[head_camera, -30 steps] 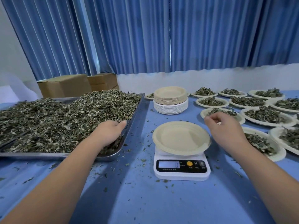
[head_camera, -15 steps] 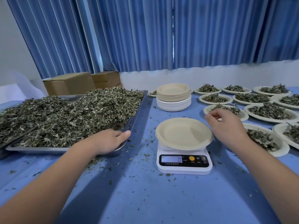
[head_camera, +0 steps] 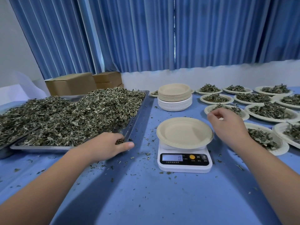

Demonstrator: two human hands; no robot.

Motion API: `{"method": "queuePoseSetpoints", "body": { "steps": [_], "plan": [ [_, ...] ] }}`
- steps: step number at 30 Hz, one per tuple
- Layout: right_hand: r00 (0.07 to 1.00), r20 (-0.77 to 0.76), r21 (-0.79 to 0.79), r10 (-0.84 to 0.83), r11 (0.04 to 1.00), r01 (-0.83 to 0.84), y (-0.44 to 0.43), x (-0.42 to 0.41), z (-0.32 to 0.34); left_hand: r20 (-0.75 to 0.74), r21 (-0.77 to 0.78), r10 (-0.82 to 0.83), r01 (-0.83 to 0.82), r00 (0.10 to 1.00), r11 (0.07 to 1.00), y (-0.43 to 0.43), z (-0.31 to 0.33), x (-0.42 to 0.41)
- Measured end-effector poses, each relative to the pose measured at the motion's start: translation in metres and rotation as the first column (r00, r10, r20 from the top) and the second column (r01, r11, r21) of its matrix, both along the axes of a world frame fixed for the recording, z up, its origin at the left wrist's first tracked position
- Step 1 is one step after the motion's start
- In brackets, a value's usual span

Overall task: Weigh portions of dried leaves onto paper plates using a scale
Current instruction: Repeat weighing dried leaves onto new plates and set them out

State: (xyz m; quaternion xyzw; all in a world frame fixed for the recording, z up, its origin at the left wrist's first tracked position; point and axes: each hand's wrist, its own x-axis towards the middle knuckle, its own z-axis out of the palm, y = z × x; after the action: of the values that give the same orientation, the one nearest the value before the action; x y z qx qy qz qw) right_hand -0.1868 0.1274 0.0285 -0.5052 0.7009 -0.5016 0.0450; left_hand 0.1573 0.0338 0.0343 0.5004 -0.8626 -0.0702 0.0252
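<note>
1. One empty beige paper plate (head_camera: 183,132) sits on the white digital scale (head_camera: 185,161), near the centre of the blue table (head_camera: 146,192); the display reads 0.
2. On my feed, the left hand (head_camera: 107,146) is at the near right corner of the silver metal tray (head_camera: 138,117). Its fingers are curled round a clump of the dried green leaves (head_camera: 73,116) heaped there, with the thumb stretched out.
3. I see the right hand (head_camera: 227,127) hovering just right of that plate, fingers loosely curled, holding nothing I can make out.
4. Beyond the scale stands a stack of spare paper plates (head_camera: 174,99); filled white plates (head_camera: 280,150) spread to the right.
</note>
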Motion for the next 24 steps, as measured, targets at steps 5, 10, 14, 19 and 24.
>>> {"method": "queuePoseSetpoints", "body": {
  "steps": [5, 10, 14, 19, 24],
  "plan": [
    [1.000, -0.005, -0.011, -0.006, 1.000, 0.006, -0.001, -0.001, 0.000, -0.190, -0.001, 0.036, -0.036, 0.981, 0.999, -0.005, 0.004, 0.003],
    [1.000, -0.005, -0.031, -0.018, 0.999, 0.017, -0.002, -0.002, -0.001, -0.315, 0.109, 0.088, -0.056, 0.945, 0.992, -0.013, 0.006, 0.007],
    [1.000, -0.019, -0.030, -0.021, 0.999, 0.020, -0.003, -0.003, -0.002, -0.412, 0.137, 0.140, -0.091, 0.900, 0.986, -0.020, 0.011, 0.008],
    [1.000, -0.023, -0.024, -0.017, 1.000, 0.016, -0.003, -0.001, -0.002, -0.624, 0.074, 0.138, -0.118, 0.769, 0.990, -0.019, 0.032, -0.017],
    [1.000, -0.003, -0.038, -0.022, 0.999, 0.022, -0.002, -0.001, -0.001, -0.729, -0.011, -0.009, 0.002, 0.684, 1.000, -0.005, 0.050, -0.078]
  ]
}}
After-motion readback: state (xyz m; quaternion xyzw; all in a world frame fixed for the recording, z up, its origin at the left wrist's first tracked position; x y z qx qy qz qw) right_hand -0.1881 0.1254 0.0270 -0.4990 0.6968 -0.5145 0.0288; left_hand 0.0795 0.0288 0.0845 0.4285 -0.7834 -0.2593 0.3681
